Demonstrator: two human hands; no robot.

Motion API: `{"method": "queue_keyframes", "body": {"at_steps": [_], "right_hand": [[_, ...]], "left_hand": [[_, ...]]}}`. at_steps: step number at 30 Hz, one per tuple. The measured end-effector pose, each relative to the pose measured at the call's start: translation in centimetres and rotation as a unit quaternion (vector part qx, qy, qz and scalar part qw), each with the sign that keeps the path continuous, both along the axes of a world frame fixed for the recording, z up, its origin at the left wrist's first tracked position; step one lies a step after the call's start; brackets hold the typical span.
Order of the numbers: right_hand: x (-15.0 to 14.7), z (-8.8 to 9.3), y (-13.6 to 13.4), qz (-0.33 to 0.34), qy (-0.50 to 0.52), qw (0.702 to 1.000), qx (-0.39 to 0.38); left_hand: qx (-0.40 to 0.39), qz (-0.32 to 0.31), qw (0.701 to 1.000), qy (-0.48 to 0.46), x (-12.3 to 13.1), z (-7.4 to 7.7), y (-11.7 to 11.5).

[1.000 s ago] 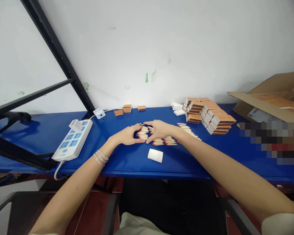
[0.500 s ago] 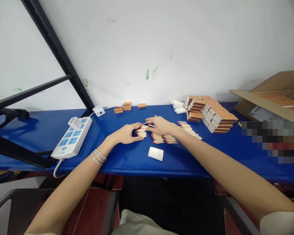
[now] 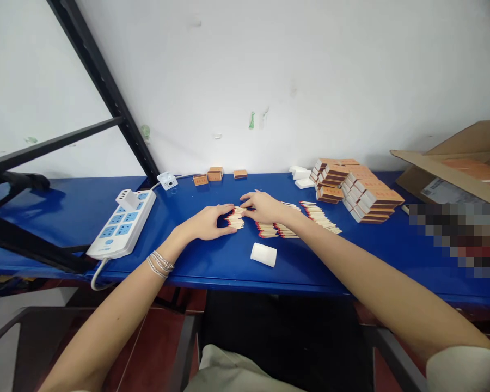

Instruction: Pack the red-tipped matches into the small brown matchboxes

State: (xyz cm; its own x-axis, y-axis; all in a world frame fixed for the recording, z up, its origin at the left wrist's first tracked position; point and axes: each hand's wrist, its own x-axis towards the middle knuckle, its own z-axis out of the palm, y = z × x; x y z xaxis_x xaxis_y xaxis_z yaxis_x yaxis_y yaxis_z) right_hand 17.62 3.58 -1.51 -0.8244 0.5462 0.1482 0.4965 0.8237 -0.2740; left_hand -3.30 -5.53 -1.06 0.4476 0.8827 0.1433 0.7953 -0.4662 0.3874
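Observation:
A small bundle of red-tipped wooden matches [image 3: 236,219] lies flat on the blue table [image 3: 216,261] between my hands. My left hand [image 3: 208,222] curves around the bundle's left end, thumb at the near edge and fingers at the far edge. From the other end, my right hand [image 3: 261,208] presses bent fingers and thumb onto the same matches. More matches lie in rows under and beside my right wrist, one fanned row [image 3: 320,218] being furthest right. Closer to me sits a white matchbox tray [image 3: 263,255], apart from both hands.
Stacked matchboxes [image 3: 369,193] stand at the back right, with white trays [image 3: 302,177] beside them. A few matchboxes [image 3: 215,173] are near the wall. On the left lie a power strip [image 3: 124,226] and a black metal frame [image 3: 102,81]. An open carton [image 3: 453,158] is far right.
The view has shifted slightly. My hands stay around the same bundle, with the right fingers drawn closer in on it and the matches looking more even.

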Motion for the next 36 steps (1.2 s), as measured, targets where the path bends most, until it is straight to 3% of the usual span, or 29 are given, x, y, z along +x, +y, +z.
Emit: {"method": "queue_keyframes", "body": {"at_steps": [11,16,19,25,31,36], "right_hand": [[-1.6,-0.5,-2.0,0.048,0.044,0.998,0.016],[-0.9,0.6,-1.9,0.030,0.061,0.997,-0.044],[-0.6,1.0,-1.8,0.035,0.035,0.996,-0.071],[-1.6,0.9,-2.1,0.007,-0.047,0.999,-0.002],[-2.1,1.2,-2.6,-0.004,-0.045,0.998,-0.051],[-2.5,1.3,-2.7,-0.030,-0.043,0.997,-0.061]], "left_hand": [[0.025,-0.021,0.999,-0.036,-0.6,0.4,-1.2],[0.062,0.015,0.998,-0.009,-0.5,0.2,-1.3],[0.066,0.028,0.997,0.005,-0.5,0.0,-1.2],[0.050,0.029,0.998,0.002,0.0,0.1,-1.2],[0.053,0.028,0.998,0.017,0.5,-0.3,-1.6],[0.082,0.117,0.988,0.065,0.5,-1.2,-1.5]]}}
